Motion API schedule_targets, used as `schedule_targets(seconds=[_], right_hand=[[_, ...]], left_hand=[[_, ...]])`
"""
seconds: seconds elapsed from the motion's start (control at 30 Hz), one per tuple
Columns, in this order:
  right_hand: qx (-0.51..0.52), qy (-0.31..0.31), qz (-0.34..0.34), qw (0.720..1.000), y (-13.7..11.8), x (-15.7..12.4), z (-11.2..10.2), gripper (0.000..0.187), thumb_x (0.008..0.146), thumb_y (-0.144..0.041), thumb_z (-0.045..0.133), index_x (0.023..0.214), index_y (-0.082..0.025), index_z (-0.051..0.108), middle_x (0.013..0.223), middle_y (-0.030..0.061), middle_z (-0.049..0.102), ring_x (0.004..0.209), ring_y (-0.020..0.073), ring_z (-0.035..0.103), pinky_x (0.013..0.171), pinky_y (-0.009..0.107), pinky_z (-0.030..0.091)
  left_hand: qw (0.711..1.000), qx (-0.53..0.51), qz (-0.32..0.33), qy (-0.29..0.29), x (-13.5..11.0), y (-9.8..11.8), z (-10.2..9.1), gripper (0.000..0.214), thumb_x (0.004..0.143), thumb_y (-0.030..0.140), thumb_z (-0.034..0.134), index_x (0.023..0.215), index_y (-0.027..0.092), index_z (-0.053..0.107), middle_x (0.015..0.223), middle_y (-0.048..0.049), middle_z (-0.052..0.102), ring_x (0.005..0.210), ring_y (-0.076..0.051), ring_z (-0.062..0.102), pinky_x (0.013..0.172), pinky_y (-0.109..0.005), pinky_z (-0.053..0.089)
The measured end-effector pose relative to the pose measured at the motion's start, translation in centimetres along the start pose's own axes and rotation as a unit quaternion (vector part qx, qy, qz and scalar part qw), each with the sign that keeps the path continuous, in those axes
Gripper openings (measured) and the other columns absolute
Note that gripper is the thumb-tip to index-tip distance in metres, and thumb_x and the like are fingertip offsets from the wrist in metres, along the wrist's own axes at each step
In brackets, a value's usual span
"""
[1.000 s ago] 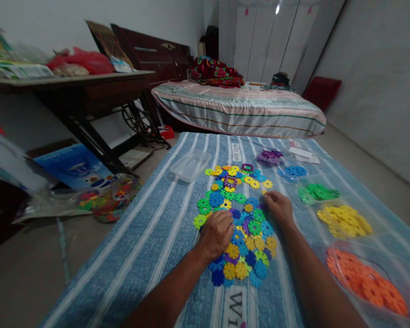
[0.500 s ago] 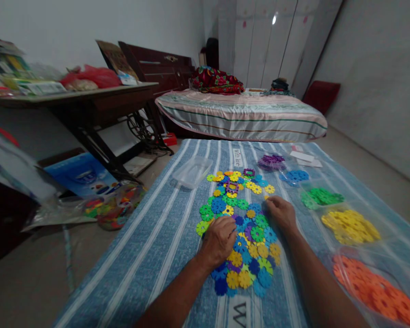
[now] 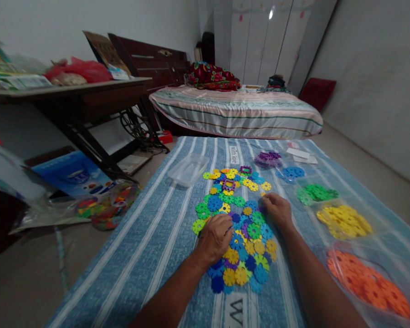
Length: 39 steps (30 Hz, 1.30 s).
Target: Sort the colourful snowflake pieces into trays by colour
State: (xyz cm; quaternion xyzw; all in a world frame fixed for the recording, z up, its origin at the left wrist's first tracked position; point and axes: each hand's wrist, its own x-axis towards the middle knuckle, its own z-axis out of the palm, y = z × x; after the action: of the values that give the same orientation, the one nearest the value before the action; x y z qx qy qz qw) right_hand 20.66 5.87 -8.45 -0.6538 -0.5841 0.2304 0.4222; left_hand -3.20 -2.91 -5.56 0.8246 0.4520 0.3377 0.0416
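Nearest, along the right edge of the blue striped cloth (image 3: 146, 241), a heap of orange discs (image 3: 369, 284) lies in a clear tray. Down the middle of the cloth spreads a flat patch of mixed discs (image 3: 241, 214) in blue, yellow, green and purple, touching one another.

The left hand (image 3: 214, 237) rests knuckles-up on the left side of this patch, its fingers curled down onto the pieces. Whether it pinches 1 of them I cannot tell. The right hand (image 3: 276, 208) sits at the patch's right side, a little farther off, loosely bent with its fingertips on the discs. Its grip is hidden too.

Farther along the right edge come 4 sorted heaps: yellow discs (image 3: 343, 221), green discs (image 3: 315, 192), blue discs (image 3: 293, 172) and purple discs (image 3: 267, 158). An empty clear tub (image 3: 188, 169) stands left of the patch's far end. White slips of paper (image 3: 302, 155) lie near the far right corner.

Off the left edge, a clear bag of coloured pieces (image 3: 104, 210) lies on the floor beside a blue box (image 3: 73, 175). Beyond the far edge stands a bed (image 3: 235, 111), with a dark table (image 3: 71, 91) to its left.
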Motion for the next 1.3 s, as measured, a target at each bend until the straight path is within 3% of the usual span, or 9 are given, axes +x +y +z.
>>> schedule_targets(seconds=[1.3], right_hand=[[0.002, 0.013, 0.0, 1.0, -0.19, 0.1, 0.01, 0.033, 0.074, -0.045, 0.05, 0.081, -0.02, 0.071, 0.066, 0.0031, 0.068, 0.061, 0.0194, 0.062, 0.062, 0.03, 0.045]], left_hand=[[1.0, 0.0, 0.018, 0.003, 0.02, -0.35, 0.03, 0.014, 0.089, 0.019, 0.052, 0.091, 0.019, 0.066, 0.101, -0.0087, 0.072, 0.099, -0.023, 0.066, 0.086, -0.042, 0.054]])
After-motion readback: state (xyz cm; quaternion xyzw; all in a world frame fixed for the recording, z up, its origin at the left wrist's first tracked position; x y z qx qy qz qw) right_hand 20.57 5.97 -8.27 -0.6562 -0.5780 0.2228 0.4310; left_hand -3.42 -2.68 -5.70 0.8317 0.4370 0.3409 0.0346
